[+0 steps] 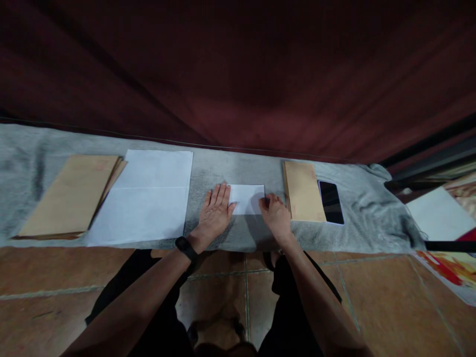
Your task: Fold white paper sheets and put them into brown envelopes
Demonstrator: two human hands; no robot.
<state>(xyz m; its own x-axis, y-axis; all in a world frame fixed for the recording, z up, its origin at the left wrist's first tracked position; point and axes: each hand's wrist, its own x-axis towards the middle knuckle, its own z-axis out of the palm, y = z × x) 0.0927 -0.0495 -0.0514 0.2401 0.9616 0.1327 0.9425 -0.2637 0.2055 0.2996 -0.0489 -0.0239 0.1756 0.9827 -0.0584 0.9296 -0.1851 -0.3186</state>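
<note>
My left hand (214, 210) lies flat, thumb apart from fingers, at the left edge of the paper (246, 199); my right hand (274, 214) curls at its right, pinching or not I cannot tell. Even pressure should keep it straight.

We look forward and steeply down from head height. The tabletop (238, 166) is near us, the floor (390, 292) farther down.

smooth matt paper slip (246, 199), matt kraft-paper envelopes (305, 191), glossy phone screen (331, 202), fuzzy-looking cloth (238, 166)
</note>
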